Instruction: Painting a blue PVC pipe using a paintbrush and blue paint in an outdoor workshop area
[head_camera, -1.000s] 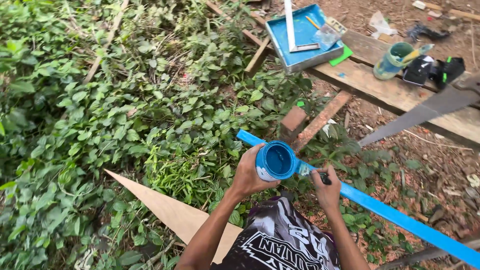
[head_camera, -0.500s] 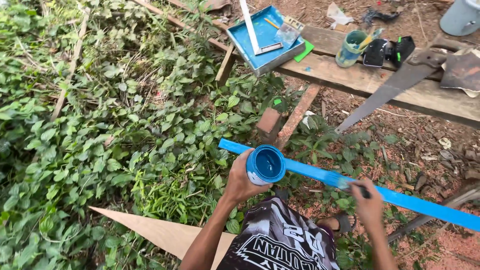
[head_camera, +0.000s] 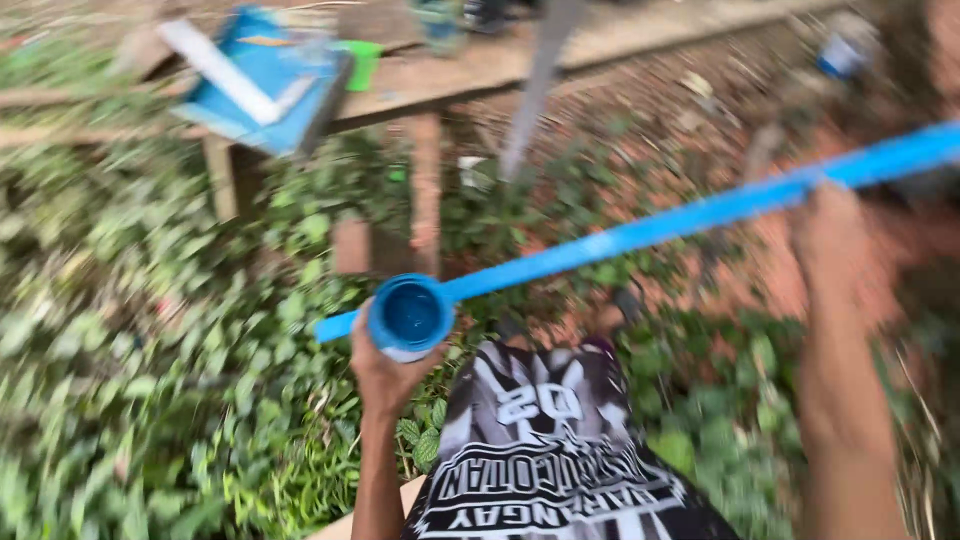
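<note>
The picture is smeared by motion. My left hand (head_camera: 385, 372) grips a small round can of blue paint (head_camera: 411, 316) from below, its open mouth facing up. A long blue-painted slat (head_camera: 650, 230) runs from just left of the can up to the right edge. My right hand (head_camera: 828, 240) is closed on the slat far to the right, with the forearm reaching down to the bottom edge. Below the can lies my black-and-white printed clothing (head_camera: 550, 450).
Green creeping plants (head_camera: 150, 380) cover the ground at left. A wooden plank bench (head_camera: 480, 70) crosses the top, bearing a blue tray (head_camera: 262, 85) with a white stick. A saw blade (head_camera: 535, 95) hangs down from the bench. Reddish leaf-strewn soil (head_camera: 700, 130) lies at right.
The view has swung sharply and blurred. My right hand has slid farther out along the slat, whose right end has tilted upward. The left hand still holds the paint can.
</note>
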